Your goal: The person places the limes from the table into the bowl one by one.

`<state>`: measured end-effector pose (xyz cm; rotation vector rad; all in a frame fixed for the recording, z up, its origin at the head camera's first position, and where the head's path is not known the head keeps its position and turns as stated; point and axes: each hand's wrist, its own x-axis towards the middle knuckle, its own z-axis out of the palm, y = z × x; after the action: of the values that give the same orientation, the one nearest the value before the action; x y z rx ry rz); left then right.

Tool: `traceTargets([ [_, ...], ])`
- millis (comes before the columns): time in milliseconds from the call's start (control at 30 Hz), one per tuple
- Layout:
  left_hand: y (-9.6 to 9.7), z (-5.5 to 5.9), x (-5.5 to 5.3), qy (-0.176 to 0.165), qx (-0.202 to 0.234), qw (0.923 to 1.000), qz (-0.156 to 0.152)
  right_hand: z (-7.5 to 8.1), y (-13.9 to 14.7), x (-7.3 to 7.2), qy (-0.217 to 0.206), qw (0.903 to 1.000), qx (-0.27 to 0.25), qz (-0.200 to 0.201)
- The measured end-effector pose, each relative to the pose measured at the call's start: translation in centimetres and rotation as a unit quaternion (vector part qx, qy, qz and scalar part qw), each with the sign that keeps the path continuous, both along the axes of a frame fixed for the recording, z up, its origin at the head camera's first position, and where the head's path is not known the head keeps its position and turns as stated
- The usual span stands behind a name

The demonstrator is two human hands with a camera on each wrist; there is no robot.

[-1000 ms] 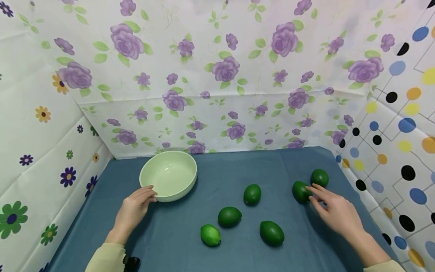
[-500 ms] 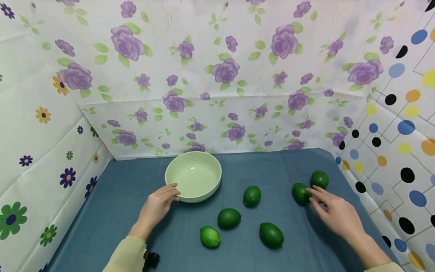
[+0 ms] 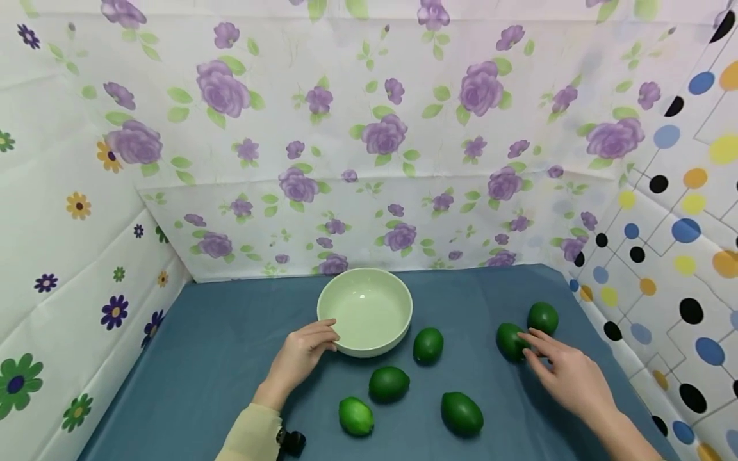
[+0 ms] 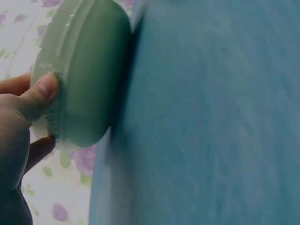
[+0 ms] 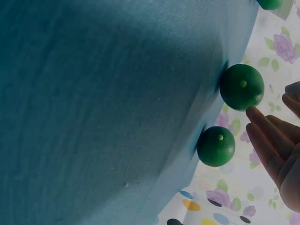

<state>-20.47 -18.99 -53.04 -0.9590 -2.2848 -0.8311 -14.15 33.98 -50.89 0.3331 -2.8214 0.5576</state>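
Round pale-green bowl (image 3: 369,307) is pinched by left hand (image 3: 301,357), seemingly for placing; dark-green oval fruit (image 3: 508,343), perhaps touched by spread right hand (image 3: 569,376), should be gripped next.

My head view is bright, even and fairly sharp: small glare in the bowl (image 3: 369,323), soft shadow by my right hand (image 3: 571,376). Both wrist views are dimmer; left blurs the desk (image 4: 211,117).

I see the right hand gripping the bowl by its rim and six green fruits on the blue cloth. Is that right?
Not quite: the left hand grips the bowl by its rim, as the head and left wrist views show. Six green fruits do lie on the blue cloth.
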Motion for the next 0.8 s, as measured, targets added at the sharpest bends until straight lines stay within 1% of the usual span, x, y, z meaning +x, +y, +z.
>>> traceTargets([
  [133,-0.1,0.5,0.4,-0.061,0.002,0.9981,-0.009,-0.1,-0.1,0.1,-0.003,1.0,0.003,-0.005],
  [233,-0.2,1.2,0.5,-0.096,-0.011,0.9954,-0.002,0.1,0.0,0.0,-0.002,0.9999,0.005,-0.014],
  [300,-0.2,1.5,0.5,-0.1,-0.026,0.9946,0.009,0.3,0.0,-0.1,-0.005,0.9998,0.006,-0.019],
  [400,-0.3,1.6,0.5,-0.091,-0.046,0.9944,0.028,0.4,0.0,-0.3,-0.014,0.9996,0.008,-0.025],
  [500,-0.2,1.7,0.5,-0.087,-0.049,0.9943,0.038,0.4,0.0,-0.5,-0.02,0.9992,0.012,-0.031],
  [600,-0.1,1.7,0.4,-0.087,-0.049,0.9941,0.042,0.3,0.1,-0.8,-0.028,0.9988,0.013,-0.037],
  [800,-0.1,1.7,0.3,-0.103,-0.04,0.9931,0.041,0.3,0.1,-1.1,-0.046,0.9981,0.009,-0.039],
])
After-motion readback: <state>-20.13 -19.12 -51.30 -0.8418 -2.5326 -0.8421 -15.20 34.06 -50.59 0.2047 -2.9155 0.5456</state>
